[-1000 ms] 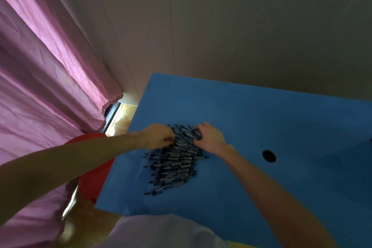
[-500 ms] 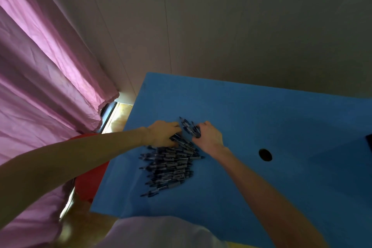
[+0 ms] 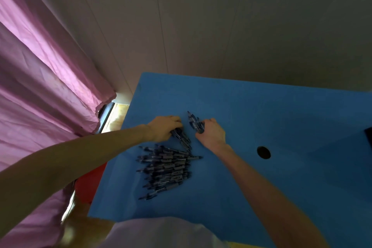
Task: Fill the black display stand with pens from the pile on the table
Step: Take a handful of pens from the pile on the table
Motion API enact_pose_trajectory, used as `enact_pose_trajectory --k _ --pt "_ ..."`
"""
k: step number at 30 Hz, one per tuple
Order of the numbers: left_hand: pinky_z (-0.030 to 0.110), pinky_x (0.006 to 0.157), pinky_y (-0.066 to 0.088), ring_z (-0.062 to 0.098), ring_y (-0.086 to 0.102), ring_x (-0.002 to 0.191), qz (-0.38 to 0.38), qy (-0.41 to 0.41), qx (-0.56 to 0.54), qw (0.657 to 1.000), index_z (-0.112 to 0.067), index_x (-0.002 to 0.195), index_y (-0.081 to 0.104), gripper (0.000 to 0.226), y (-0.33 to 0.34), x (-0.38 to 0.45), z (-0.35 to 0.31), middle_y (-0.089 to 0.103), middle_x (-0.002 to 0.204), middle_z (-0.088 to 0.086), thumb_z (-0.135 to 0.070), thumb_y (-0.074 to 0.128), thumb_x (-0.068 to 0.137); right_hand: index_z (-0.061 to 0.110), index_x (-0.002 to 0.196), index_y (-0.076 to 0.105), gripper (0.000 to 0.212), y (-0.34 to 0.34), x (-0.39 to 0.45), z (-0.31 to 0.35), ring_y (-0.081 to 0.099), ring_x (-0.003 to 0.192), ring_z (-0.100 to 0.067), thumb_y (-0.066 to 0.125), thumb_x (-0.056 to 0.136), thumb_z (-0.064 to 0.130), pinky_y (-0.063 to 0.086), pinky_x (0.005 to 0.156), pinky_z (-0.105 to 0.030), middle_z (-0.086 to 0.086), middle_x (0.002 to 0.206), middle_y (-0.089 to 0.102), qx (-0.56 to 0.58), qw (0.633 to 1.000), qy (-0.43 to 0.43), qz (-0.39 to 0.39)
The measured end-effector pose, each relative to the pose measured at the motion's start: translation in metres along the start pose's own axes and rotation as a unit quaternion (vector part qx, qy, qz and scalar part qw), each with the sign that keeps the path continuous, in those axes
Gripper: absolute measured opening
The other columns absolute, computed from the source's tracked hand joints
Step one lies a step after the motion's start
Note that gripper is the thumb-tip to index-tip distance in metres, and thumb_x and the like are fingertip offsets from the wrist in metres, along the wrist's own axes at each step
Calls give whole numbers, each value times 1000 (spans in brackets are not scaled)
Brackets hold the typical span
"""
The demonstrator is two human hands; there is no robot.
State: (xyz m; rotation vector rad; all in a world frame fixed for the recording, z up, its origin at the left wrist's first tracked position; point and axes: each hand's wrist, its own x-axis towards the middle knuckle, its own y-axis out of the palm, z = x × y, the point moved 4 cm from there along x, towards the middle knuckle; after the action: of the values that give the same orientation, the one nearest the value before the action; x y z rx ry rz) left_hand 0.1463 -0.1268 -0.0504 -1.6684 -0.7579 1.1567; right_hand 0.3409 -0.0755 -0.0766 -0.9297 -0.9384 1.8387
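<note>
From the head view, both hands are working at the far end of the pile of pens (image 3: pixel 168 169), which is lying on the blue worktop (image 3: pixel 261 115) toward its left edge. The right hand (image 3: pixel 212 134) is curling its fingers round a small bundle of pens (image 3: pixel 194 123), lifted clear just beyond the pile with their tips pointing away, probably so they are all facing one way for loading. The left hand (image 3: pixel 164 129) is gripping another few pens (image 3: pixel 181 137) that are still touching the pile's far end, seemingly gathering them into line.

A dark corner at the frame's right edge, well to the right of the pile, may be the black display stand (image 3: pixel 368 137); too little is showing to be sure. Between pile and that corner the worktop is lying open apart from a round hole (image 3: pixel 263 152), which the hand could pass beyond. Left of the pile, the worktop's edge is near, with a pink curtain (image 3: pixel 46 78) and something red (image 3: pixel 90 183) below, so loose pens could roll off there.
</note>
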Motion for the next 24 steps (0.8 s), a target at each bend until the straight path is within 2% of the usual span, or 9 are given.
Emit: enact_pose_trajectory --k 4,6,7,10,13,16,19,22,24 --pt "44 110 38 30 28 143 -16 -52 1 999 -18 154 34 75 2 2 8 25 159 9 -20 66 86 16 126 55 50 3 1 1 58 100 -22 71 86 40 54 72 -35 -5 122 51 18 1000 1 10" --pt "48 116 32 34 13 149 4 -104 -16 994 -16 158 23 87 4 1 16 9 164 12 -35 69 86 15 140 44 65 2 4 4 53 113 -25 69 88 45 52 74 -34 -7 132 46 14 1000 -14 5" --pt "48 117 32 34 12 150 20 -123 -39 991 -15 159 18 92 5 0 19 5 165 12 -41 69 87 15 149 36 73 2 7 8 49 121 -27 67 90 44 52 78 -36 -8 141 42 1 1000 -31 5" --pt "42 117 32 33 24 147 21 -139 -105 985 -11 158 19 96 8 1 23 18 162 13 -47 72 87 20 161 18 79 3 19 23 31 142 -33 61 96 38 47 103 -43 -8 165 18 -66 990 -116 37" --pt "41 117 32 30 31 143 -11 -138 -138 981 -11 156 28 89 12 0 24 30 157 11 -45 73 87 20 162 17 73 7 32 36 27 144 -34 53 100 34 34 115 -47 -5 168 13 -137 971 -181 75" --pt "40 109 40 26 43 132 -42 -124 -163 978 -16 148 43 72 13 1 23 44 144 7 -36 75 86 16 155 34 57 6 39 41 36 135 -33 47 102 31 40 109 -45 -3 161 31 -191 952 -225 74" --pt "38 105 42 24 45 128 -50 -106 -168 979 -17 143 49 60 13 0 16 48 140 6 -29 71 88 14 134 55 38 2 40 38 46 119 -26 47 101 29 49 92 -40 -3 138 49 -200 943 -263 45" --pt "41 106 43 25 45 129 -51 -89 -182 978 -15 142 50 60 19 0 11 48 142 6 -28 71 88 14 125 56 30 -2 35 30 50 112 -23 50 100 29 54 77 -36 -2 124 52 -192 944 -267 34" --pt "42 108 42 25 45 130 -45 -97 -197 974 -13 142 51 60 20 -1 10 48 142 6 -25 71 87 13 120 57 26 -5 34 28 51 110 -23 50 100 29 53 73 -35 -3 120 52 -195 943 -266 33"
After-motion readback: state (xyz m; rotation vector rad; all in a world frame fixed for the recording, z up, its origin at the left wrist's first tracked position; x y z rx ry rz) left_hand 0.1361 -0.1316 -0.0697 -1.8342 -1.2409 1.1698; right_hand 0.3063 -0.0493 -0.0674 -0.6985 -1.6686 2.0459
